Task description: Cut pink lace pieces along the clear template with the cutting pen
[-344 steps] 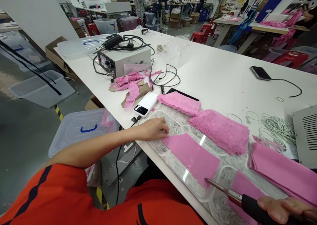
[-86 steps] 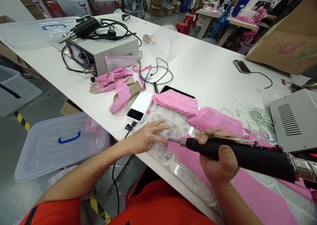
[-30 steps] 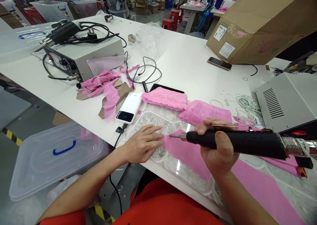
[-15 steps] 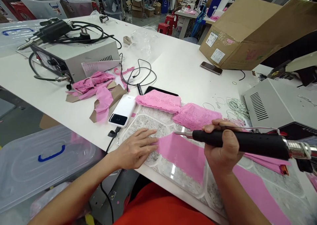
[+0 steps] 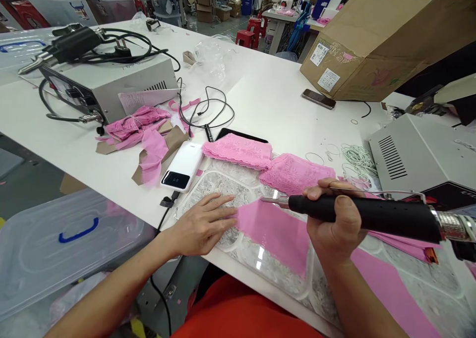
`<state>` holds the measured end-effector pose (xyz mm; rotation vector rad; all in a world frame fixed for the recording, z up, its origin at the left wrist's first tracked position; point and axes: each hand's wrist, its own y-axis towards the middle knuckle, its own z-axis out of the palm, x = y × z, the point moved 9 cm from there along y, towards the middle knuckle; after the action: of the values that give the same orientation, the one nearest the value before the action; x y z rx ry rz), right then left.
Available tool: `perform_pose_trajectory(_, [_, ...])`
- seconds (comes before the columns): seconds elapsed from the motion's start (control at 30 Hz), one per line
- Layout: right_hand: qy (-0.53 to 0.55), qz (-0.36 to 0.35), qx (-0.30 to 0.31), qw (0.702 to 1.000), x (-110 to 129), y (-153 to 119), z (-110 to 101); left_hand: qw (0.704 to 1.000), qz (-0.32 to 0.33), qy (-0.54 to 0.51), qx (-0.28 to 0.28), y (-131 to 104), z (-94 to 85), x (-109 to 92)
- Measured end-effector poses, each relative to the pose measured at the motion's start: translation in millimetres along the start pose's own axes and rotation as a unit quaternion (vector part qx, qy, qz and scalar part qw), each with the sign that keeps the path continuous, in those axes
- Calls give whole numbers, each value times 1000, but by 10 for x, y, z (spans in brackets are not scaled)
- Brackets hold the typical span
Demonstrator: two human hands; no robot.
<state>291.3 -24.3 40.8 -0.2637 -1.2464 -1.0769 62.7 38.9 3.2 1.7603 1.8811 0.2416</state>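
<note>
From the head view, I see the right hand [image 5: 336,219] closed round the black tool [image 5: 364,218], its metal tip at the upper edge of the pink cloth [image 5: 275,231]. That cloth lies flat on the clear tray [image 5: 219,184] on the desk [image 5: 256,105]. The left hand [image 5: 206,224] is spread open, palm down, fingertips at the cloth's left end, gripping nothing.

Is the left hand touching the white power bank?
Apart. The head view shows the left hand nearer the person than the white power bank, with a strip of patterned mat visible between them.
</note>
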Motion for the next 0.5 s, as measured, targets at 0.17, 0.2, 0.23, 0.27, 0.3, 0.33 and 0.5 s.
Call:
perform_pose_trajectory(0.17, [-4, 9, 18, 1000, 3, -43, 64, 1000, 0, 0, -2, -1, -2, -3])
perform_pose_trajectory(0.2, [-6, 6, 23, 1000, 7, -46, 76, 1000, 0, -1, -5, -1, -6, -4])
perform_pose_trajectory(0.23, [-6, 3, 28, 1000, 9, -48, 88, 1000, 0, -2, -9, -1, -11, -5])
perform_pose_trajectory(0.27, [-5, 0, 32, 999, 9, -49, 97, 1000, 1, -3, -13, 0, -15, -7])
perform_pose_trajectory(0.3, [-3, 1, 35, 999, 4, -49, 104, 1000, 1, -3, -16, 0, -18, -10])
perform_pose_trajectory(0.33, [-1, 2, 40, 999, -2, -48, 112, 1000, 2, -3, -19, 0, -21, -12])
perform_pose_trajectory(0.5, [-1, -3, 47, 999, -3, -48, 118, 1000, 2, -3, -20, 0, -21, -18])
